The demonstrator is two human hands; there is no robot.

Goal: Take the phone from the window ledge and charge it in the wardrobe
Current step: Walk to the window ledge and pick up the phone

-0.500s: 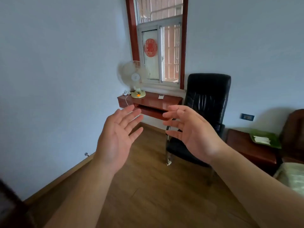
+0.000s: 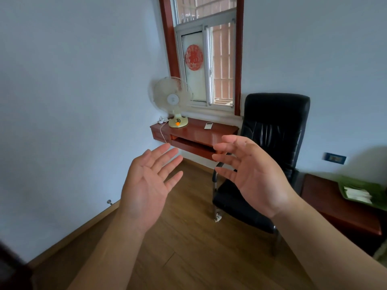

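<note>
Phone (image 2: 208,126): small, pale, lying flat on the red wooden ledge (image 2: 222,130) under the window, right of the fan (image 2: 173,101).
Handling: likely light, rigid, smooth; best pinched by its long edges.
Hands: left hand (image 2: 146,185) and right hand (image 2: 251,174) spread open, empty, well short of it.
Writing: none legible.

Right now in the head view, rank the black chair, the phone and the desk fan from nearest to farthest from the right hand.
1. Black chair: just behind the right hand.
2. Phone: on the ledge, beyond the fingertips.
3. Desk fan: far left end of the ledge.
</note>
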